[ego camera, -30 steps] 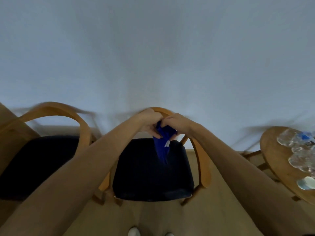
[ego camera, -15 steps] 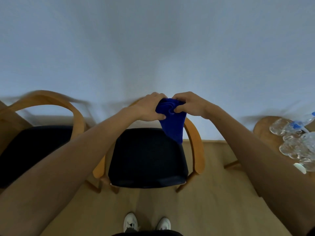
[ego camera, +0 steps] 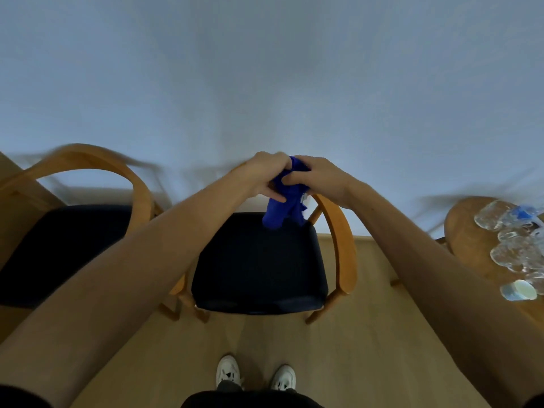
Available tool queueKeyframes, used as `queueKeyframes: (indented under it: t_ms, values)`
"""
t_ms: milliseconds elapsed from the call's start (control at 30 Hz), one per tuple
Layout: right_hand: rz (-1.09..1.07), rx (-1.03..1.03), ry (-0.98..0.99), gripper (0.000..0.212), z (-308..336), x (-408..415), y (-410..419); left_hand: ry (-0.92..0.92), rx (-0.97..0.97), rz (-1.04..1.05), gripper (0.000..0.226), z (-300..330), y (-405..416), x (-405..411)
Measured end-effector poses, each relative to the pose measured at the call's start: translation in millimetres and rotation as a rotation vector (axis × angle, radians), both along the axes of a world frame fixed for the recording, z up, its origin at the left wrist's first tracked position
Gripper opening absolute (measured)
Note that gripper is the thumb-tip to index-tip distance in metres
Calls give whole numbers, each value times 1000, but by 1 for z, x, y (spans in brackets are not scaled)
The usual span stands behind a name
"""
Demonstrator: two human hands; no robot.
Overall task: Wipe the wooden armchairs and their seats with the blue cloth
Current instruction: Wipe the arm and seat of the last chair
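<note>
Pale wall (ego camera: 265, 69) behind, wood floor (ego camera: 368, 334) below. Two armchairs w/ dark seats: one centre (ego camera: 343, 242), one at left (ego camera: 88, 160). Blue cloth (ego camera: 284, 207) bunched btwn both hands, above the back of the centre chair's seat (ego camera: 259, 266); its tail hangs down toward the seat, white tag on its right edge. Left hand (ego camera: 266, 176) grips the cloth from the left, fingers curled round it. Right hand (ego camera: 316, 178) pinches it from the right, thumb on the fabric. Both forearms stretched fwd, hands nearly touching. Round table (ego camera: 468, 240) at right w/ clear bottles (ego camera: 512, 240). White shoes (ego camera: 256, 375) at bottom.
</note>
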State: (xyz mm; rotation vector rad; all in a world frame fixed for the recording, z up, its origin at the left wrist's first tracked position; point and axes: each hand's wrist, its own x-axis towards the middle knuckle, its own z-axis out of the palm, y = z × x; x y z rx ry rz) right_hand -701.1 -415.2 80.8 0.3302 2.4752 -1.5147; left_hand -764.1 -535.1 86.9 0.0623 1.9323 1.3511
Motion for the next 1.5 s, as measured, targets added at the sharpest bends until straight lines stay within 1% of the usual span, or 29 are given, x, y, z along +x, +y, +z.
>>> queueKeyframes:
  t_ms: [33, 67, 100, 133, 167, 233, 267, 333, 400, 433, 533, 633, 700, 767, 833, 900, 967, 1033, 1100, 1167, 1200, 1267, 1300, 1367, 1433, 1500]
  values:
    - [61, 54, 0, 40, -1, -1, -1, -122, 125, 8, 23, 3, -5, -1]
    - [107, 157, 11, 46, -4, -3, -2, -194, 209, 14, 25, 5, -9, -2]
    - [119, 267, 39, 52, -7, -5, -3, -202, 230, 11, 28, 3, -12, -3]
    - [96, 346, 79, 56, -10, -7, -3, -151, 194, -3, 31, 0, -15, -6]
    - [52, 369, 112, 56, -11, -8, -3, -51, 124, -28, 33, -5, -17, -9]
    - [-24, 315, 147, 47, -15, -10, 2, 179, -5, -91, 33, -18, -24, -15]
    - [-41, 277, 154, 42, -16, -10, 4, 265, -42, -128, 34, -25, -30, -18]
    - [-48, 185, 163, 36, -17, -10, 5, 380, -99, -222, 42, -41, -42, -23]
    - [-11, 82, 177, 34, -18, -9, 2, 424, -120, -321, 52, -57, -53, -26]
    - [23, 58, 189, 35, -18, -8, 1, 416, -105, -361, 55, -63, -57, -27]
    - [89, 67, 228, 37, -21, -10, 2, 403, -96, -511, 55, -73, -67, -31]
    - [92, 91, 252, 36, -27, -15, 7, 496, -177, -535, 50, -81, -74, -40]
    - [105, 179, 245, 39, -34, -19, 11, 547, -214, -538, 43, -80, -77, -46]
    - [160, 316, 215, 43, -40, -23, 14, 615, -235, -567, 35, -76, -78, -51]
    - [250, 439, 117, 49, -43, -29, 12, 688, -264, -602, 27, -73, -78, -55]
    - [365, 540, 14, 61, -43, -35, 4, 741, -293, -619, 23, -72, -77, -59]
    - [452, 620, -5, 73, -46, -41, -11, 775, -310, -628, 23, -72, -75, -62]
    - [455, 681, 68, 69, -55, -43, -29, 821, -329, -647, 23, -72, -74, -63]
    - [408, 804, 150, 56, -68, -44, -43, 860, -354, -668, 22, -71, -76, -65]
    - [391, 853, 197, 41, -79, -46, -51, 870, -387, -703, 22, -73, -83, -69]
    - [405, 825, 190, 40, -83, -49, -53, 864, -410, -729, 25, -76, -89, -72]
    - [449, 703, 121, 47, -88, -53, -57, 833, -446, -781, 29, -84, -103, -76]
    - [471, 639, 84, 48, -91, -55, -58, 802, -449, -796, 30, -90, -111, -78]
    - [531, 555, 64, 41, -100, -58, -64, 720, -442, -806, 31, -101, -128, -79]
    - [586, 540, 88, 34, -114, -61, -75, 625, -421, -772, 33, -109, -149, -80]
    - [592, 559, 112, 32, -131, -63, -93, 523, -397, -700, 34, -117, -172, -79]
